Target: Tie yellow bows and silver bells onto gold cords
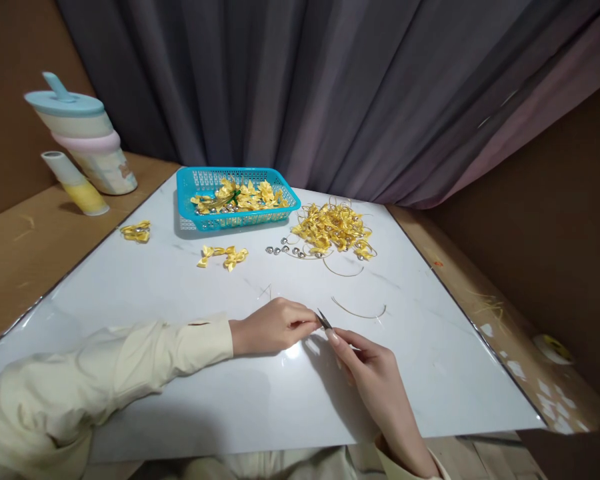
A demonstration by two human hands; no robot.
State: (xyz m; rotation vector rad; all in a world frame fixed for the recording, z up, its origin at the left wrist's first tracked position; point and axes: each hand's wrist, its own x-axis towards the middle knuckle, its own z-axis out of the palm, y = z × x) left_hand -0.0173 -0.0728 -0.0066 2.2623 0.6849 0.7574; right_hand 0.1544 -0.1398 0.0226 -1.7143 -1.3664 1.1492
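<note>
My left hand (280,325) is closed in a pinch low over the white tabletop; what its fingertips grip, if anything, is too small or hidden to make out. Between the thumb and fingers of my right hand (373,370) is a small pointed metal tool (324,320), like tweezers or snips, its tip touching or nearly touching the left fingertips. Just beyond the hands lie a loose curved wire (359,313) and a second curved wire (343,272). Several silver heart-shaped beads (285,249) sit beside a heap of yellow ribbon bows (333,228) with wires.
A blue plastic basket (183,200) at the back holds more yellow bows. Small groups of bows (223,257) lie at the left. A lidded tumbler (87,143) and a yellow-and-white bottle (77,187) stand back left. A tape roll (554,349) lies at the right; a dark curtain (300,87) hangs behind.
</note>
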